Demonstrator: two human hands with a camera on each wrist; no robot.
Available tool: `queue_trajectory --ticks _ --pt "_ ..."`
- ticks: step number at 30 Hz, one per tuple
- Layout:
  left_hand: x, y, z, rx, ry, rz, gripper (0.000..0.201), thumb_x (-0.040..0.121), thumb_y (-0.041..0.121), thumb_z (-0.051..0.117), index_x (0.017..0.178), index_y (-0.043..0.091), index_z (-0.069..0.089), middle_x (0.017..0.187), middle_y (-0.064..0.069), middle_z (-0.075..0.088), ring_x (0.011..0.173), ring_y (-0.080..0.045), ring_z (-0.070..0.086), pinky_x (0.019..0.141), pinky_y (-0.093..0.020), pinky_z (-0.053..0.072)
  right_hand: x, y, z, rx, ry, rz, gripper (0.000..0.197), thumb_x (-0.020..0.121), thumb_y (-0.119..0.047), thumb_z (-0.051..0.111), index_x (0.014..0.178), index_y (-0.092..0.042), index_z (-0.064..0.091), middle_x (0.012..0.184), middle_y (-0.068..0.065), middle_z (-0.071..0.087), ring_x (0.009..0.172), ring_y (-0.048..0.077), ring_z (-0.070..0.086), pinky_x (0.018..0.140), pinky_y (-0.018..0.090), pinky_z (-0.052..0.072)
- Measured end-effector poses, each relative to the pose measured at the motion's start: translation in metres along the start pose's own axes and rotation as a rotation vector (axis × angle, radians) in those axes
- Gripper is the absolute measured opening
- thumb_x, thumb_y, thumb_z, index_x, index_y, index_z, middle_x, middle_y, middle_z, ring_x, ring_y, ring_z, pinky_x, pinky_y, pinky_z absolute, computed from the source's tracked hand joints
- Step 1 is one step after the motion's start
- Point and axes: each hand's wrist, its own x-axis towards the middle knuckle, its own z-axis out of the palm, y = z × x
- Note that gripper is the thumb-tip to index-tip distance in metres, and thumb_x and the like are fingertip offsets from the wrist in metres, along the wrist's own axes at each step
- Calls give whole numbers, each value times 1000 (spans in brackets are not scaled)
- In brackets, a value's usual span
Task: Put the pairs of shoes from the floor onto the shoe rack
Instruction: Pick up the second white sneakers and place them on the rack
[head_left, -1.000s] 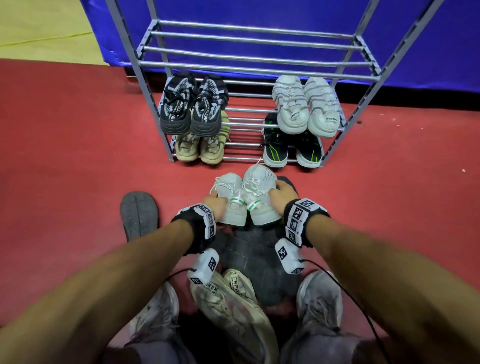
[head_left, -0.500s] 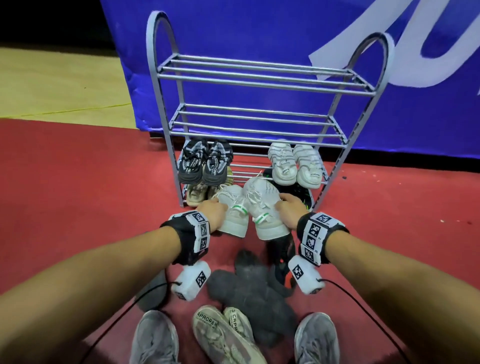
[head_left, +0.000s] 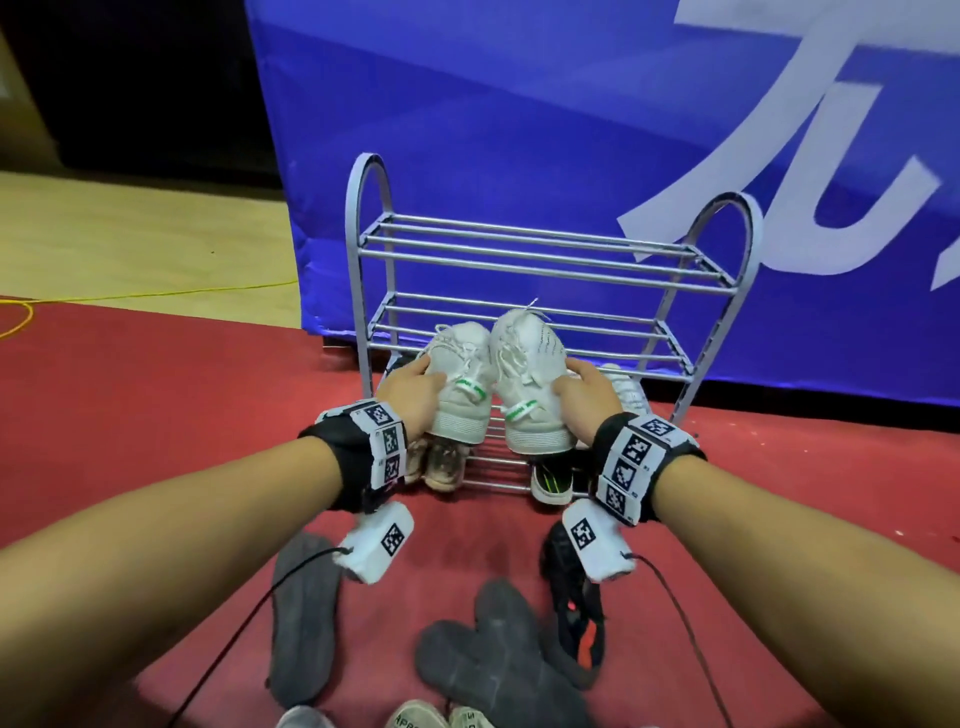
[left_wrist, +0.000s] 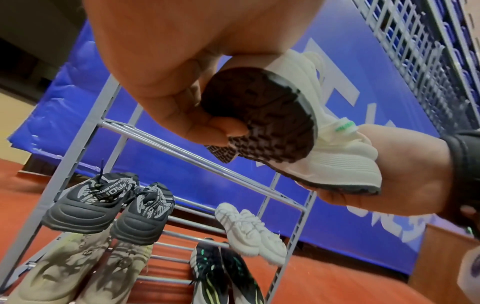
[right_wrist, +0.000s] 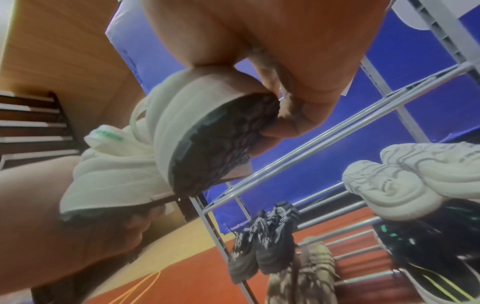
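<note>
I hold a pair of white sneakers with green tags in front of the grey metal shoe rack (head_left: 524, 248). My left hand (head_left: 410, 387) grips the left sneaker (head_left: 462, 384) by its side, fingers curled under the dark sole (left_wrist: 262, 121). My right hand (head_left: 582, 392) grips the right sneaker (head_left: 527, 374) the same way, fingers under its sole (right_wrist: 221, 144). Both toes point up at the level of the second shelf (head_left: 519, 317), which is bare, like the top one. Lower shelves hold a black-grey pair (left_wrist: 109, 207), a white pair (left_wrist: 249, 230), a beige pair (left_wrist: 78, 267) and a black-green pair (left_wrist: 223, 273).
On the red floor near me lie a grey insole (head_left: 304, 613), dark grey slippers (head_left: 493, 660), a black-red shoe (head_left: 576, 618) and beige shoes (head_left: 441, 719). A blue banner (head_left: 519, 114) stands behind the rack. A yellow cable (head_left: 156, 297) runs at the left.
Both hands have lifted the white sneakers off the floor, up and forward to the rack's second shelf. My head view has tilted up.
</note>
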Motion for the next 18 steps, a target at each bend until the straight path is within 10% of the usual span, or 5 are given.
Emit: queue_trajectory --ticks 5,11,15,18 --pt "43 9 -5 -40 80 -33 21 99 17 47 113 29 56 82 2 55 64 -16 46 54 -19 36 38 -26 25 5 16 -7 43 93 -14 49 136 -12 52 125 7 63 102 25 62 87 34 50" --pt "86 3 -4 53 217 -21 51 97 29 45 148 27 39 134 -5 57 107 -29 60 95 -33 46 85 -15 50 81 57 43 42 88 -15 56 130 -13 61 117 10 67 98 27 66 89 38 54" --pt "116 -2 -5 8 236 -15 49 98 25 44 147 24 39 111 -1 59 74 -13 56 78 -28 42 112 -8 60 64 45 50 42 89 -15 55 131 -13 61 121 10 67 89 23 64 77 29 49" --pt "134 -14 -5 7 227 -28 51 96 30 46 147 27 43 113 -1 62 81 -16 61 80 -29 48 127 -3 68 66 75 53 39 92 -15 54 130 -11 61 119 8 66 91 22 60 75 25 43"
